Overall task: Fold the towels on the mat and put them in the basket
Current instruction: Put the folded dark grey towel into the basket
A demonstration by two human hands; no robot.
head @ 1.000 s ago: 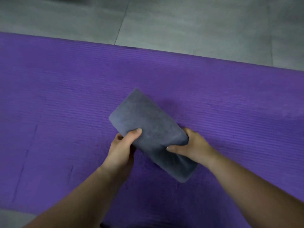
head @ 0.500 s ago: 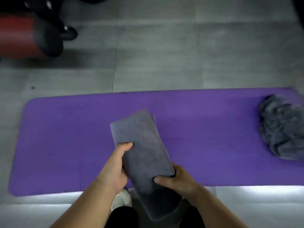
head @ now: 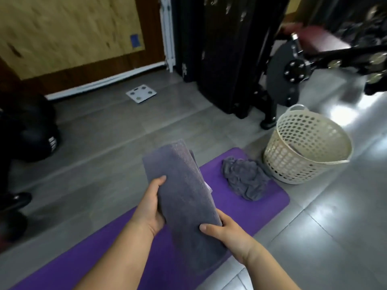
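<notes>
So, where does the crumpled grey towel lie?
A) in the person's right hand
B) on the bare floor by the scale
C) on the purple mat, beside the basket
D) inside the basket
C: the crumpled towel lies on the end of the purple mat, beside the basket. The left hand and right hand grip only the folded towel.

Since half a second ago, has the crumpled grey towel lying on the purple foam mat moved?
No. The crumpled grey towel lies at the same end of the purple foam mat, on the person's right; only the head camera has swung.
</notes>
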